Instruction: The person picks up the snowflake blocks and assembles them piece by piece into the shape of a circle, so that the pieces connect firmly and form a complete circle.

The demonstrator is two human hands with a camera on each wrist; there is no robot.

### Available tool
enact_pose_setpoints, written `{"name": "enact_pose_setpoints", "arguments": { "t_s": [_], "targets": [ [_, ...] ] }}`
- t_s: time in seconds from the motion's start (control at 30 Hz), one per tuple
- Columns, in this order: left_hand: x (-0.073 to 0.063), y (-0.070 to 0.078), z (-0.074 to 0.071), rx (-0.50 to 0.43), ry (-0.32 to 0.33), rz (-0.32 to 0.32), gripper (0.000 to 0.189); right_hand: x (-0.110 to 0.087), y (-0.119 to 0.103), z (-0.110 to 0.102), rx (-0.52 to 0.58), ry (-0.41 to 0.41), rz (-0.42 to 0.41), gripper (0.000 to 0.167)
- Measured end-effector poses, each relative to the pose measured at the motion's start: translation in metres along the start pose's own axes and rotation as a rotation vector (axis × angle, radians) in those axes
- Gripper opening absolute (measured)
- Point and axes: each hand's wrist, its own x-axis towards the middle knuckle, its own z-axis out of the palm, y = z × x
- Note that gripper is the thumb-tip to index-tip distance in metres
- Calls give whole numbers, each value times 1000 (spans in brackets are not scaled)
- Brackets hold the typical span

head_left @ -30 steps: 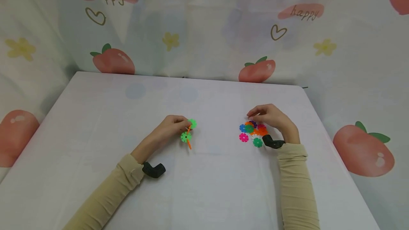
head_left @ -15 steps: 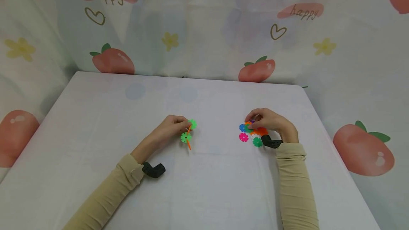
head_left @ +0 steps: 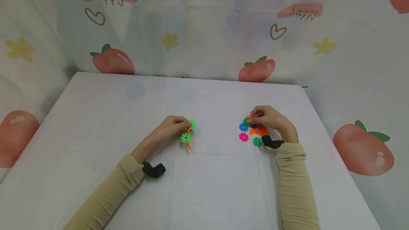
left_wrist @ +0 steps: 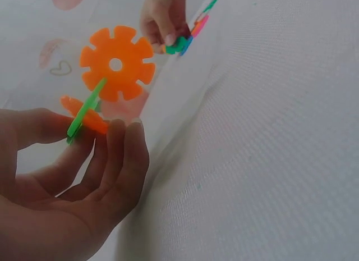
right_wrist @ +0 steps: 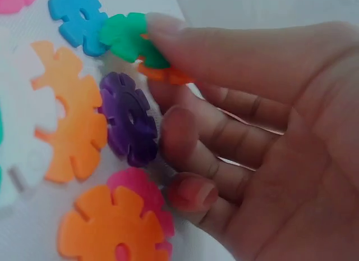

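Observation:
My left hand (head_left: 174, 125) pinches a small chain of interlocked notched plastic discs, green and orange by turns, above the table's middle. An orange disc (left_wrist: 120, 62) of that chain stands upright beyond the fingers in the left wrist view, slotted onto a green disc (left_wrist: 85, 112). At the right, my right hand (head_left: 271, 118) pinches a green notched disc (right_wrist: 126, 39) between thumb and fingers, with an orange disc (right_wrist: 168, 76) pressed behind it. Loose discs lie under and beside this hand: purple (right_wrist: 129, 120), blue (right_wrist: 77, 17), and orange (right_wrist: 84, 115). Its other fingers curl close to the purple one.
Nearer the front of the pile lie a pink disc (head_left: 244, 137), another green disc (head_left: 257, 142) and a white disc. Both wrists carry a black camera mount (head_left: 154, 170). A white cloth covers the table (head_left: 204, 187); a printed curtain (head_left: 204, 20) hangs behind it.
My right hand came down onto the pile, took the green disc with an orange one, and drew them slightly back, uncovering discs below. The left hand stays still with its chain.

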Motion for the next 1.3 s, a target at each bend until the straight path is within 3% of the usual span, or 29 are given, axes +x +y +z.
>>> {"name": "enact_pose_setpoints", "arguments": {
  "t_s": [0.2, 0.67, 0.87, 1.1, 1.3],
  "targets": [
    [0, 0, 0, 1, -5, -5, 31, 3, -1, 1, 34, 48, 22, 32],
    [0, -1, -1, -9, -4, -7, 30, -2, -2, -1, 13, 71, 30, 32],
    [1, -1, -1, -12, 5, -6, 31, -1, -4, -1, 30, 63, 0, 24],
    [0, 0, -1, -34, 12, -10, 29, -4, -12, 1, 28, 63, -31, 32],
    [0, 1, -1, -29, 9, -9, 29, 2, -27, 12, 67, 48, -107, 28]
  ]
}}
